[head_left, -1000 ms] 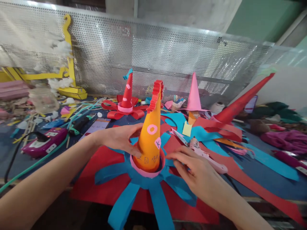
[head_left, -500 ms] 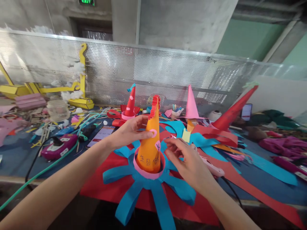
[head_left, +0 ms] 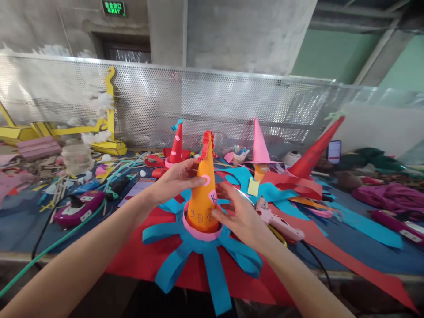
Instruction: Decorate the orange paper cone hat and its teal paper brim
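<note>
An orange paper cone [head_left: 203, 201] stands upright, with a ruffled red strip at its tip and pink pieces and handwriting on its front. Its foot sits inside a pink paper ring [head_left: 202, 235], from which looped blue paper strips [head_left: 168, 231] spread out. From the left, my left hand [head_left: 180, 179] holds the upper cone, thumb on the front near the pink ring shape, fingertips hidden behind. Lower on the right side, my right hand [head_left: 240, 214] is closed around the cone's edge, its thumb against the written part. Red paper [head_left: 139, 258] lies underneath.
A pink glue gun [head_left: 281, 225] with a black cord lies right of my right hand. Behind stand a red cone hat [head_left: 177, 143], a pink cone [head_left: 260, 145] and a long red cone [head_left: 314, 150]. A phone [head_left: 135, 190] and purple power strip [head_left: 79, 208] lie left.
My right hand has moved left and now touches the cone's right side; before, it was apart from it. My left hand keeps its hold. The view has shifted slightly.
</note>
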The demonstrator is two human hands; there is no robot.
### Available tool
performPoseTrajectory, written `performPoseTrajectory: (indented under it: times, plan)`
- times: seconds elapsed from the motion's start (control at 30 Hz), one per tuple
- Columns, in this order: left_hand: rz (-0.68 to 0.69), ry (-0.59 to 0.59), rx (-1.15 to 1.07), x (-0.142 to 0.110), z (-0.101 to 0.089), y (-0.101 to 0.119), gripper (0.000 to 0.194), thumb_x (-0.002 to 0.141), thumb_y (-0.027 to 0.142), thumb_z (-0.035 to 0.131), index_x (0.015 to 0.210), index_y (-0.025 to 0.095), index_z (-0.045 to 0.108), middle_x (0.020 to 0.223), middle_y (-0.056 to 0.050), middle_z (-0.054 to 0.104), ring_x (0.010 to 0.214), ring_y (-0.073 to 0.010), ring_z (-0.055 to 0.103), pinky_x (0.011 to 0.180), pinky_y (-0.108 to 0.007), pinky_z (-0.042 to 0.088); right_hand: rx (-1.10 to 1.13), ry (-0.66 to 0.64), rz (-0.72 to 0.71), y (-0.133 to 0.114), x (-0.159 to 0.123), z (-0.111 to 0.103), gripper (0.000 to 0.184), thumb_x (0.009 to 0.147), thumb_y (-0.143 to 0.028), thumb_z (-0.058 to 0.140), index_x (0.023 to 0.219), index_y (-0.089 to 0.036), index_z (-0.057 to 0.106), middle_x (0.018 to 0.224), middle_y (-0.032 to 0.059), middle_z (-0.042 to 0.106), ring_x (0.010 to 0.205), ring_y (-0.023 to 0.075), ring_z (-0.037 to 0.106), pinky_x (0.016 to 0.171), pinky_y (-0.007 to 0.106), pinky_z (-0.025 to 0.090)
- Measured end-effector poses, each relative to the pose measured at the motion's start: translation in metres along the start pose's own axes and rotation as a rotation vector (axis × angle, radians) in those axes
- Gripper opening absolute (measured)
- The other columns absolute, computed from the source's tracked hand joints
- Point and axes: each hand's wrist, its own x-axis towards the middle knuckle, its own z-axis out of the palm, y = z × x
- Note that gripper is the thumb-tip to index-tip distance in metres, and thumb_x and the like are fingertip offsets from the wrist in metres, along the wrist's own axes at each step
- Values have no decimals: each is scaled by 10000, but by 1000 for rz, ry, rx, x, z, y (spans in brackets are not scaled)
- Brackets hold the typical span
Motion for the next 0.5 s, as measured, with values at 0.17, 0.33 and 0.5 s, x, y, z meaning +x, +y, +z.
performPoseTrajectory:
  times: [0.17, 0.33, 0.5]
  plan:
    - [-7, -69, 28, -2, 0, -3, 302, 884, 235, 670, 1178, 181, 622, 1093, -52, 687, 978, -170, 631, 880, -302, 499, 14, -29, -58, -5, 10, 4, 570, 842, -268, 631, 1374, -245, 428, 1389, 113, 539, 1257, 276, 531, 1026, 507, 455]
    - [24, -59, -32, -5, 0, -1, 388, 857, 234, 694, 1230, 191, 596, 1191, -78, 666, 1039, -206, 635, 912, -335, 492, 63, -43, -14, -7, 11, 5, 535, 839, -243, 605, 1343, -231, 427, 1357, 112, 553, 1221, 247, 559, 966, 457, 510]
    - [26, -116, 2, -6, -4, -9, 598, 732, 209, 802, 1270, 198, 543, 1294, -110, 600, 1188, -259, 575, 983, -393, 471, 38, -45, -5, -8, 10, 5, 622, 819, -237, 637, 1390, -230, 391, 1394, 118, 518, 1263, 249, 526, 1014, 464, 479]
